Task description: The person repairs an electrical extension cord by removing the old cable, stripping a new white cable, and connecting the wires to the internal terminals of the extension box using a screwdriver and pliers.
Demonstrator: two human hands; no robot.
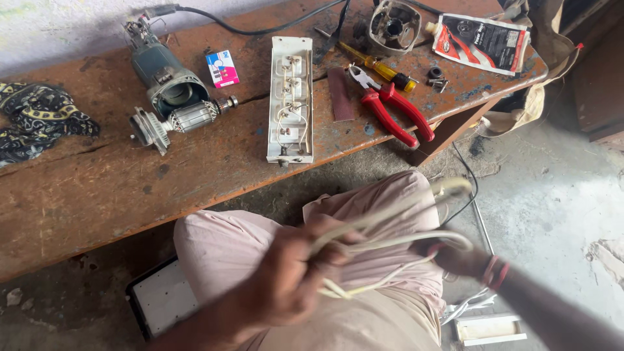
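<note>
Below, over my lap, my left hand [286, 279] grips a looped white cable [390, 237]; my right hand [455, 257] holds its far end, blurred. Hands apart. Opened white switch box [290, 97] and red pliers [396, 110] lie on the rusty bench [97, 188].

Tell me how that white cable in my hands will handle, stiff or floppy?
Probably floppy: the white cable bends into loose loops between the left hand and right hand. Likely light, and apt to tangle, since several strands cross.

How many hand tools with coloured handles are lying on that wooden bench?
2: red-handled pliers near the bench's right end, and a yellow-handled screwdriver just behind them. Others may be hidden outside the view.
</note>
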